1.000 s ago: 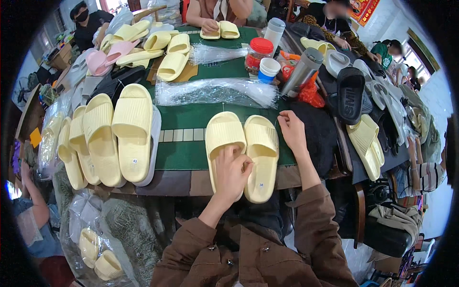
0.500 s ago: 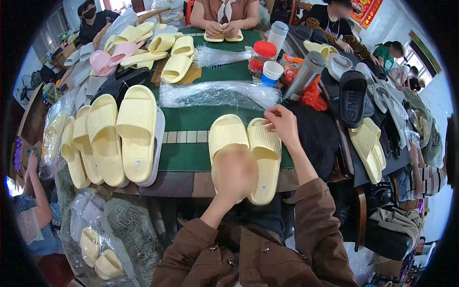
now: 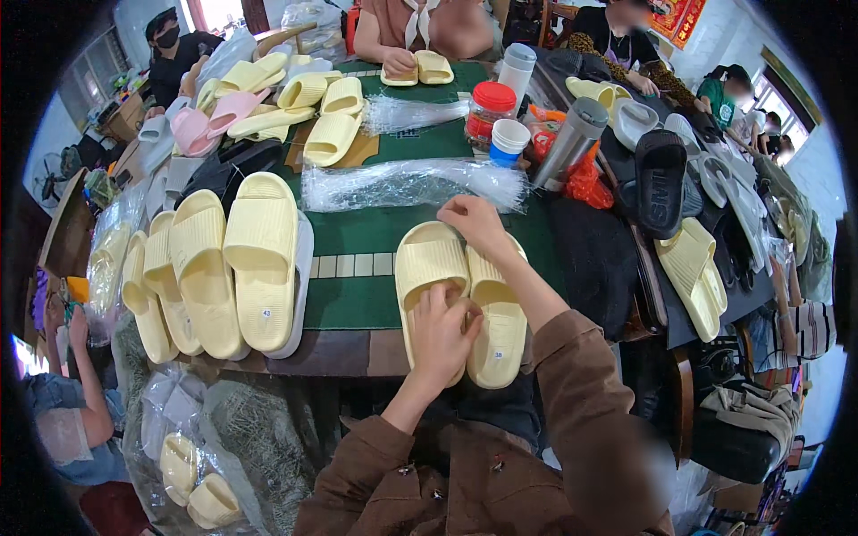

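A pair of pale yellow slippers stands side by side in front of me, the left slipper (image 3: 429, 255) and the right slipper (image 3: 497, 344) with their toes pointing away. My left hand (image 3: 440, 330) rests over the left slipper's footbed, its curled fingers at the strap opening. Whatever those fingers grip is too small to make out. Above the toes, my right hand (image 3: 474, 223) is closed in a pinch, its wrist crossing over the right slipper's strap. A thin item in that pinch cannot be made out. Just beyond lies a bundle of clear plastic strands (image 3: 411, 185) in a bag.
At left stands a row of larger yellow slippers (image 3: 259, 259). A red-lidded jar (image 3: 492, 112), a paper cup (image 3: 508, 141) and a steel tumbler (image 3: 572, 138) stand at back right. A black slipper (image 3: 660, 183) lies right. Opposite, a co-worker handles another yellow pair (image 3: 433, 68).
My right hand has moved left, from above the right slipper to above the gap between the toes. My left hand has shifted slightly up. The co-worker opposite has lifted one hand off their slippers.
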The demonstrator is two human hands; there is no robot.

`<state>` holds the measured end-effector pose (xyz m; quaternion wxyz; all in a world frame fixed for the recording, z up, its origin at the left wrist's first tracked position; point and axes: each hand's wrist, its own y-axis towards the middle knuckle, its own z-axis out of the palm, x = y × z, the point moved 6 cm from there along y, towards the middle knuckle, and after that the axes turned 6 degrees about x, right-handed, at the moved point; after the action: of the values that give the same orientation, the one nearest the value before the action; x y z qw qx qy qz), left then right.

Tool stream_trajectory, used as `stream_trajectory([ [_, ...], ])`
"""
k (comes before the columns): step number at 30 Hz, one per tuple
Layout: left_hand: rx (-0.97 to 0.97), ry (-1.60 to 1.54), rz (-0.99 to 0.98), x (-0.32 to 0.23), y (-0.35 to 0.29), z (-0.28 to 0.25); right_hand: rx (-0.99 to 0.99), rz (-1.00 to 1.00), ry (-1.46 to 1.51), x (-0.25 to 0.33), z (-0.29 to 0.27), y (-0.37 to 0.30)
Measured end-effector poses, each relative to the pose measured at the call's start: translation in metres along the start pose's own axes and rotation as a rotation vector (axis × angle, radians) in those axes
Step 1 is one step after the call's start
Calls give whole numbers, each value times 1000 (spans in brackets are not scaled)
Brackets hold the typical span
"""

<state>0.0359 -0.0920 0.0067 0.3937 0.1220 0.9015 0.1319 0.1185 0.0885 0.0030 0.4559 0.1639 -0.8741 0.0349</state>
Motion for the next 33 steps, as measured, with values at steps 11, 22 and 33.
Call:
stream_trajectory([
  [11, 3, -22, 69, 1, -3, 2, -149, 35, 425, 6, -20, -38],
  [22, 21, 39, 51, -4, 57, -57, -161, -3, 816, -16, -23, -37],
  [33, 79, -377, -34, 45, 128, 0, -159, -72, 966, -23, -16, -34],
])
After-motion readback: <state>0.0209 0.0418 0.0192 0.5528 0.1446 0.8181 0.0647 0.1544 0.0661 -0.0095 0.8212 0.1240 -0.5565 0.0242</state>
